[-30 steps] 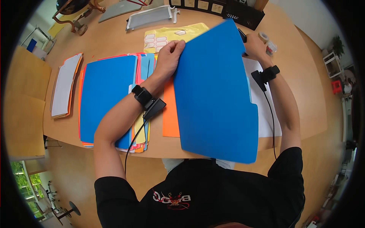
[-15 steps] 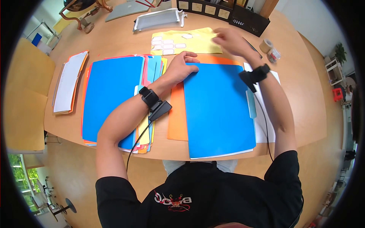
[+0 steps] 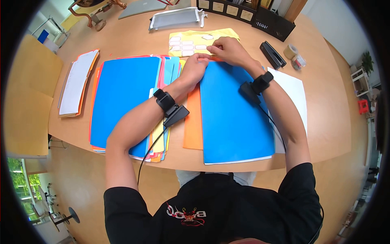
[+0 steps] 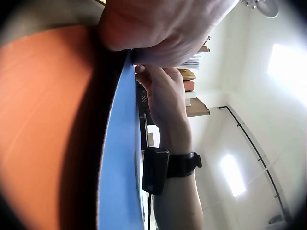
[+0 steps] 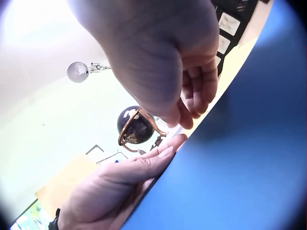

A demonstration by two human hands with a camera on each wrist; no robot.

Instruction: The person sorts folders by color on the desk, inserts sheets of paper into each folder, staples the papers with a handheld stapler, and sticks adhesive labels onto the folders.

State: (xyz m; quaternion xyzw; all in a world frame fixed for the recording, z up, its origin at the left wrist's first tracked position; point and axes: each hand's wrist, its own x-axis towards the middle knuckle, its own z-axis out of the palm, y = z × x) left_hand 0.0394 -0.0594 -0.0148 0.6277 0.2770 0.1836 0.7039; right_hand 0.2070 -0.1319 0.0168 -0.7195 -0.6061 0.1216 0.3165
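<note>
In the head view a blue file folder [image 3: 239, 118] lies before the person, white paper edges showing along its bottom. My left hand [image 3: 193, 72] is at its upper left corner, thumb and fingers pinching the edge. An orange folder [image 3: 193, 126] shows underneath, at its left. My right hand [image 3: 229, 51] bends over the top edge, fingers curled, its tips close to the left fingertips. The right wrist view has the left hand [image 5: 115, 182] along the blue edge just below the right hand [image 5: 153, 62]; I cannot tell whether the right fingertips grip anything.
A stack of coloured folders [image 3: 124, 101] stands left, with a smaller paper pile [image 3: 78, 85] beyond. A yellow envelope with labels [image 3: 189, 42] lies ahead. To the right are a black stapler [image 3: 273, 55], tape roll [image 3: 290, 51], small clear container [image 3: 298, 62] and white sheet [image 3: 290, 93].
The blue folder, raised and tilted a second ago, now lies down. My right hand has moved left from beside the stapler to the folder's top edge; my left hand stays near the corner.
</note>
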